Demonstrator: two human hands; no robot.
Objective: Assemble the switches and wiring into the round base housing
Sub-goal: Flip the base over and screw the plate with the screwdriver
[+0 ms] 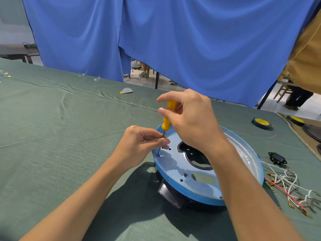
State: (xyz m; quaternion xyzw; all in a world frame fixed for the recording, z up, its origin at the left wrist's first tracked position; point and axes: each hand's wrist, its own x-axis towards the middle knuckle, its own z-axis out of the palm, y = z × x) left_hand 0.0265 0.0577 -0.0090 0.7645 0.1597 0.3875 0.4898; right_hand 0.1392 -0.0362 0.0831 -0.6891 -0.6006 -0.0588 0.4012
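Observation:
The round base housing (199, 186), a blue-rimmed disc with a silvery plate and several holes, lies on the green cloth. A yellow-handled screwdriver (167, 119) stands nearly upright over its left rim, its tip on a small screw (158, 155). My right hand (189, 119) grips the handle from above. My left hand (139, 145) pinches the metal shaft just above the tip. A bundle of white and red wires (286, 186) with brass terminals lies to the right of the housing. A black socket switch (277, 158) sits beyond the wires.
Two rolls of black tape with yellow cores (261, 122) lie at the far right, next to dark round parts (312, 132) at the table's edge. A small grey paper piece (126, 90) lies at the back. Blue curtains hang behind the table.

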